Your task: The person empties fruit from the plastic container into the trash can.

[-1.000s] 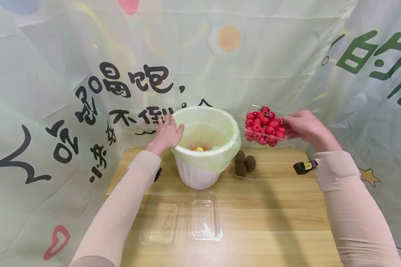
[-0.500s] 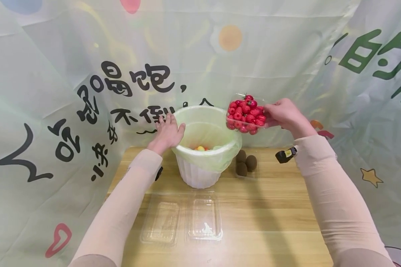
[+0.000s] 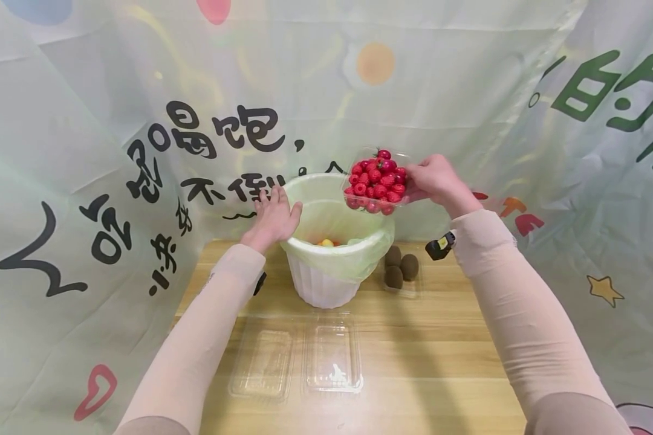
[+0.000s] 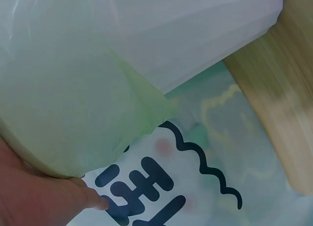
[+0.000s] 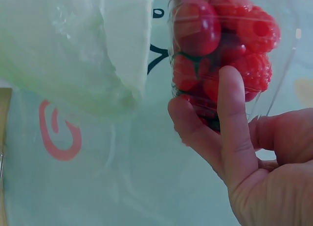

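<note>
My right hand (image 3: 431,178) grips the right end of a clear plastic fruit box (image 5: 281,89) full of raspberries (image 3: 374,187) and small round red fruits like cherry tomatoes. The box hangs in the air over the right side of a white ribbed bin (image 3: 326,289), tilted so its contents face me. A pale green bag (image 3: 367,261) lines the bin and folds over its rim. Down inside lie a yellow and some orange-red pieces (image 3: 326,243). My left hand (image 3: 274,219) rests on the bin's left rim with fingers spread; the left wrist view catches part of that hand (image 4: 44,196).
Right of the bin, three brown kiwis (image 3: 409,266) sit in another clear box. Two see-through plastic trays (image 3: 262,365) lie on the wooden table (image 3: 435,362) in front of the bin. Printed cloth (image 3: 441,78) hangs behind and at both sides.
My right hand has carried the fruit box leftward and slightly up, from beside the bin to over its right rim. The left hand stays on the rim.
</note>
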{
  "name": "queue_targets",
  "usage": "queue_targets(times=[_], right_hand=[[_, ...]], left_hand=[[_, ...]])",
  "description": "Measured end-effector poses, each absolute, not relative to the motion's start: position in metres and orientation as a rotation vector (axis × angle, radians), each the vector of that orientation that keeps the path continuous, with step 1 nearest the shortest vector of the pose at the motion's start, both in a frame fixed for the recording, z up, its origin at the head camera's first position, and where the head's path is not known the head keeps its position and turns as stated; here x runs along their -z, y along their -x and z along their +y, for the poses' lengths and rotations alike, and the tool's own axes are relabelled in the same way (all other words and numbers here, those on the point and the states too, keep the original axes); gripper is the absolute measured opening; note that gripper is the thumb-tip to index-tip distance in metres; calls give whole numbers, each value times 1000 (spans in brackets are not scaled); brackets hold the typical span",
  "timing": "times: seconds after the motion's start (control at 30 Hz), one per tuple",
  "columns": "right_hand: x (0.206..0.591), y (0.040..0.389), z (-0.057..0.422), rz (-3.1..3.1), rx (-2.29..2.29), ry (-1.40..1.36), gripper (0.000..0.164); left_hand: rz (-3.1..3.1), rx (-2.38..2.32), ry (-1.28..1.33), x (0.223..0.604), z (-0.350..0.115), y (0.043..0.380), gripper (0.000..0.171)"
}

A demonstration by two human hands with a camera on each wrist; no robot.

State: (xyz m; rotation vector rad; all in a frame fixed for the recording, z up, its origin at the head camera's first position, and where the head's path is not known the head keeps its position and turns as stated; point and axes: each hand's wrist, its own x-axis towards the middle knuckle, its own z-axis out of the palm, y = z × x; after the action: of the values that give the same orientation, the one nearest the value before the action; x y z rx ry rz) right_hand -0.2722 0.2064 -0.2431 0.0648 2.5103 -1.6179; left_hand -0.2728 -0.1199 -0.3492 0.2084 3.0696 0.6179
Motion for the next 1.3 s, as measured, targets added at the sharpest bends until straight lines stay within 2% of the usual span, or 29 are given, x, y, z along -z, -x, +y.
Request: queue_targets(times=[0.17, 0.37, 0.53, 0.77, 1.0, 1.3], right_hand=[[246, 276, 196, 2543, 1638, -58, 45], [249, 277, 185, 2620, 1670, -40, 36], [251, 279, 177, 2751, 1620, -29, 41], [256, 282, 167, 2807, 1677, -34, 30], [261, 284, 160, 2850, 1697, -4, 26], [269, 286, 149, 2928, 1707, 29, 37]], left_hand=[[3074, -623, -207, 350, -119, 273, 81], [3075, -622, -203, 351, -120, 272, 81], [3074, -631, -198, 350, -119, 270, 81], [3069, -619, -209, 349, -118, 271, 80], [3075, -616, -211, 349, -118, 271, 81], [3089, -616, -216, 348, -118, 271, 81]])
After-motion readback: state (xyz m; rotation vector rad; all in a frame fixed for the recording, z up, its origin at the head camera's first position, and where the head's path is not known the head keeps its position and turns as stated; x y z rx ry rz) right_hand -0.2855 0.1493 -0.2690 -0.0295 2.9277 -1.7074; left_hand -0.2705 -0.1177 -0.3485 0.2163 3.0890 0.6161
